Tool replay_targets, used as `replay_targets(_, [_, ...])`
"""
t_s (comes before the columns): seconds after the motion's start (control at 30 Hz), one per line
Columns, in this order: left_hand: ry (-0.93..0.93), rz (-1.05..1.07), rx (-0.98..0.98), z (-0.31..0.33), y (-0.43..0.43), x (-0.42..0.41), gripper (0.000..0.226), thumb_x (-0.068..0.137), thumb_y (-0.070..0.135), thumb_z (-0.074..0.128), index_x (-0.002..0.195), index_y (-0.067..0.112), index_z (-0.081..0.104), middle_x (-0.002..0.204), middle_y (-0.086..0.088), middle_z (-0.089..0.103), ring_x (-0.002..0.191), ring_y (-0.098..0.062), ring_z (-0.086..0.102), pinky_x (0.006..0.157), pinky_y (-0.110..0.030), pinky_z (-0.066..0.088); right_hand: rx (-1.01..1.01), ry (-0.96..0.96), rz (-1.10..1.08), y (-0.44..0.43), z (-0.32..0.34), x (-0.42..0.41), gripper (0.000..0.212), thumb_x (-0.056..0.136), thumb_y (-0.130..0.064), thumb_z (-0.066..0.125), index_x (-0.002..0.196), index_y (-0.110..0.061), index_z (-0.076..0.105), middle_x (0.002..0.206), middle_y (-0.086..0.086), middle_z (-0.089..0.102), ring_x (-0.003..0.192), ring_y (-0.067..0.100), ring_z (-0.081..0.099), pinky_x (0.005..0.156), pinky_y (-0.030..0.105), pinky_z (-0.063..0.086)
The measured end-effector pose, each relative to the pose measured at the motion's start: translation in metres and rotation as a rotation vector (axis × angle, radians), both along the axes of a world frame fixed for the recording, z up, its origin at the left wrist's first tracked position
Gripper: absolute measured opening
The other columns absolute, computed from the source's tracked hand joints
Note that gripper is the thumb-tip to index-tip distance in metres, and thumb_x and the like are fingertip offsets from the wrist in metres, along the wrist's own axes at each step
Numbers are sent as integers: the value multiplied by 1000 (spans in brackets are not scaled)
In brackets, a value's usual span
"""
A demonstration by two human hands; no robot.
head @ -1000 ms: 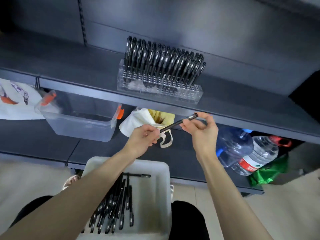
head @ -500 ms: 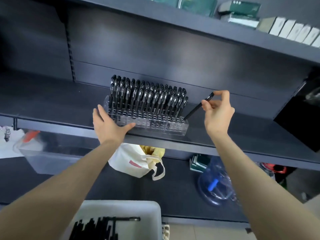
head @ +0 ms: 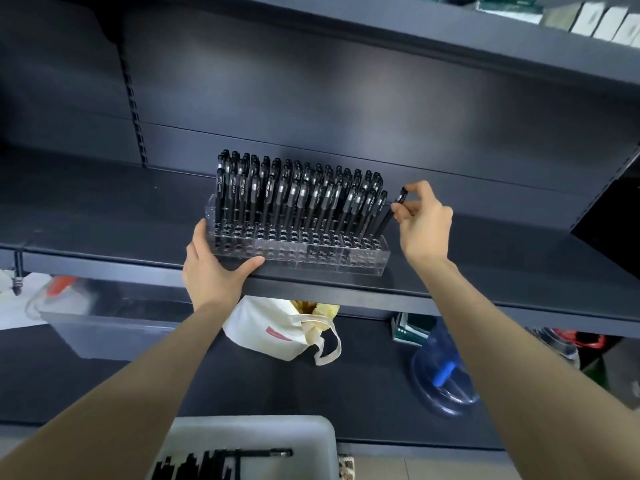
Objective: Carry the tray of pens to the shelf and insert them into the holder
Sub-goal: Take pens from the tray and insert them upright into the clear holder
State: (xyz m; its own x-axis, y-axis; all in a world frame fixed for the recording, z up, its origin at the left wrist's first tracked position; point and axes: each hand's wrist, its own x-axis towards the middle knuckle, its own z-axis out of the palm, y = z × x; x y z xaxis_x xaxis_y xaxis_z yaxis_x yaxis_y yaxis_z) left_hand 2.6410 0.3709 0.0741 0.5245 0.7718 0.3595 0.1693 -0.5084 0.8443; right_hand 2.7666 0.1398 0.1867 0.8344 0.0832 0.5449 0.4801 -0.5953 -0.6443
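Bracing holder (head: 311, 254) with left hand (head: 211, 275), fingers spread flat, to stop sliding; pinching pen (head: 386, 221) near its cap with right hand (head: 424, 225) to steer into the right-end hole

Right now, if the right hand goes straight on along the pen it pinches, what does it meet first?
Probably the rightmost standing pens, then the right end of the clear holder: the right hand pinches a pen slanting down-left into it. Depth is uncertain.

White "TEST" – on the pens (head: 234, 188) in the holder (head: 298, 252) (remainder unreadable).
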Motion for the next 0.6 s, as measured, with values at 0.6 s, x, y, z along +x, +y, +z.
replay_targets(0.6, [20, -96, -3, -7, -2, -16, 112, 77, 41, 73, 149, 19, -10, 157, -7, 6, 144, -24, 12, 116, -44, 20, -74, 45, -63, 4, -12, -31, 39, 96, -7, 48, 134, -14, 42, 96, 11, 68, 91, 24, 51, 87, 36, 41])
